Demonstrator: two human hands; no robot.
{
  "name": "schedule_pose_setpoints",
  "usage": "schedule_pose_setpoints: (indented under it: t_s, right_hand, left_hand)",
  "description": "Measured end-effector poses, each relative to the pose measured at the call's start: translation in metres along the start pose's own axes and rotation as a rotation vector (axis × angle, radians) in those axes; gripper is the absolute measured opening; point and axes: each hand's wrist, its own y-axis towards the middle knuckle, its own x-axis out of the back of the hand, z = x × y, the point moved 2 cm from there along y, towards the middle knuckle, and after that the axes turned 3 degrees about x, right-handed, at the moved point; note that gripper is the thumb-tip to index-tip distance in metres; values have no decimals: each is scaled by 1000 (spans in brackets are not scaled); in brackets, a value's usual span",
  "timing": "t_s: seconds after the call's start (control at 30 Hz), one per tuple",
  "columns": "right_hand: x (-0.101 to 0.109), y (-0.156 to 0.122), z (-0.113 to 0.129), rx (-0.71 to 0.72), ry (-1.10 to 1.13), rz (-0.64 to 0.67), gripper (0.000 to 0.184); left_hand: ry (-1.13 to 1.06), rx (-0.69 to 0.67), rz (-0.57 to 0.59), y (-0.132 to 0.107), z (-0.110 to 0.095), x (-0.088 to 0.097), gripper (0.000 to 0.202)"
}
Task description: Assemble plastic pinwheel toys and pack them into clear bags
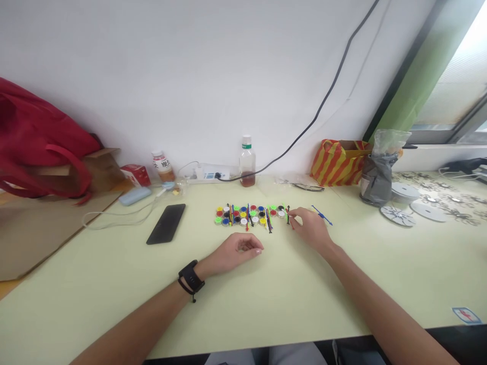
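Observation:
Small round pieces in several colours stand in rows on the table, with thin coloured sticks lying between groups of them. At the right end of the rows, my right hand pinches a thin black stick between thumb and fingertips. A blue stick lies just beyond that hand. My left hand rests in front of the rows, loosely curled, fingertips close to the thumb. Nothing shows inside it. A black wristband is on my left wrist.
A black phone lies on the left. Behind the rows stand a bottle and a power strip with a black cable. To the right are a striped bag, a grey bag and pale discs. Cardboard covers the far left.

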Motion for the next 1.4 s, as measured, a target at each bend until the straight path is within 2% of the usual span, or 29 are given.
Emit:
schedule_pose_setpoints:
  t_s: [0.47, 0.7, 0.83, 1.03, 1.2, 1.3, 1.4]
  right_hand:
    - [-8, 0, 3, -11, -37, 46, 27]
    - [9, -4, 16, -16, 22, 90, 6]
    - [18, -10, 27, 52, 124, 171, 13]
    - [24, -16, 41, 248, 338, 352, 12]
    - [26, -10, 35, 243, 493, 244, 28]
    - [19, -9, 28, 180, 364, 175, 28]
    - [10, -11, 26, 150, 182, 204, 23]
  left_hand:
    - [3, 3, 6, 0, -2, 0, 28]
    - [6, -5, -24, -1, 0, -1, 26]
    - [50, -25, -77, -3, 2, -4, 25]
    - [240, -102, -128, -4, 1, -6, 24]
    - [270, -94, -136, -2, 2, -6, 24]
    - [277, -84, -127, -2, 3, -6, 24]
    - [276, -80, -133, -2, 3, -6, 23]
